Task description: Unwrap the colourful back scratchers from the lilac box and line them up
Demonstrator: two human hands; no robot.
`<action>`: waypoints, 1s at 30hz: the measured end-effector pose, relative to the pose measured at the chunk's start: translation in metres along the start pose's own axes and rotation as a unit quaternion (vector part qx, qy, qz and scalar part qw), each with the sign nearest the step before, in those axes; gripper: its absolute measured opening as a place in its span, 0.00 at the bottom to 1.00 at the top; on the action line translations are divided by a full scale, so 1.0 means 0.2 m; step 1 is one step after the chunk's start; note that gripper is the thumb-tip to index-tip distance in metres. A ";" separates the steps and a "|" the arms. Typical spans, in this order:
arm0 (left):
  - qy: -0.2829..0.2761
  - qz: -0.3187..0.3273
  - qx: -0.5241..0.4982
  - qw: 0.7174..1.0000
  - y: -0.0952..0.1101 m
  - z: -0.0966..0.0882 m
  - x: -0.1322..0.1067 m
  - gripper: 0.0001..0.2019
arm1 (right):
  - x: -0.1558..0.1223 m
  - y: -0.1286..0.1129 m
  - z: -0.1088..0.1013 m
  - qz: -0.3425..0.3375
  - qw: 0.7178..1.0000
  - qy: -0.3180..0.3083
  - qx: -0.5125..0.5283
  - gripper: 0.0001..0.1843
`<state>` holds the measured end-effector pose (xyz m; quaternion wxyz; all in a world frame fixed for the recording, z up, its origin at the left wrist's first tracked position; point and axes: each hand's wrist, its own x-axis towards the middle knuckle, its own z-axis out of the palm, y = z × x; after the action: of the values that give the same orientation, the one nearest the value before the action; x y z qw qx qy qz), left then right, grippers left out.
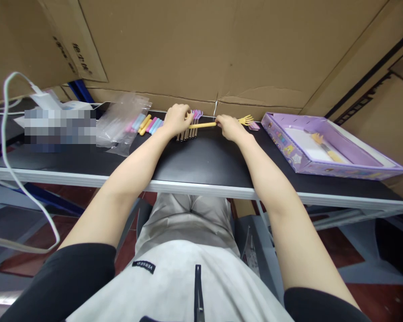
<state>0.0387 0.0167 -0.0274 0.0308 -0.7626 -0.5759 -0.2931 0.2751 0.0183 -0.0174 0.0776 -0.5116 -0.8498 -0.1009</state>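
Observation:
My left hand [176,117] rests curled on a row of purple hand-shaped sticks [192,123] lying side by side on the black table [201,156]. My right hand [228,125] is closed round a yellow stick [204,125] that lies across that row, its yellow hand-shaped end [246,119] poking out to the right. A small purple piece [254,126] lies just beyond the right hand. Left of my left hand sit several pastel handles [148,124] in pink, yellow and blue.
A clear plastic bag [122,118] lies at the left, beside a white charger and cable [36,96]. An open purple box [322,145] holding a white tray and a yellow stick stands at the right. Cardboard [201,49] walls the table's back.

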 end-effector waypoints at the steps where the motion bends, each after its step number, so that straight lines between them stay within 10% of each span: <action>1: -0.006 0.038 -0.003 0.999 0.02 0.01 0.00 0.16 | 0.00 -0.01 -0.01 -0.007 1.000 0.003 0.002 0.23; 7: -0.049 0.147 0.010 0.988 0.08 0.06 -0.02 0.13 | 0.00 -0.10 -0.03 -0.051 0.998 0.032 0.031 0.22; 17: -0.038 0.118 0.022 0.992 0.05 0.06 0.00 0.12 | 0.00 -0.17 -0.04 -0.055 0.994 0.083 0.049 0.24; 24: -0.033 0.016 0.005 0.999 0.00 0.04 0.00 0.14 | 0.06 -0.03 -0.01 0.165 0.960 0.223 0.036 0.33; 30: -0.006 0.020 -0.054 0.998 0.01 0.05 0.01 0.12 | 0.19 0.12 0.10 0.307 0.862 0.184 0.360 0.37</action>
<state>0.0452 0.0219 -0.0338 -0.0082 -0.7764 -0.5437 -0.3185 0.2779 0.0655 -0.0251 0.4379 -0.6555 -0.5971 0.1485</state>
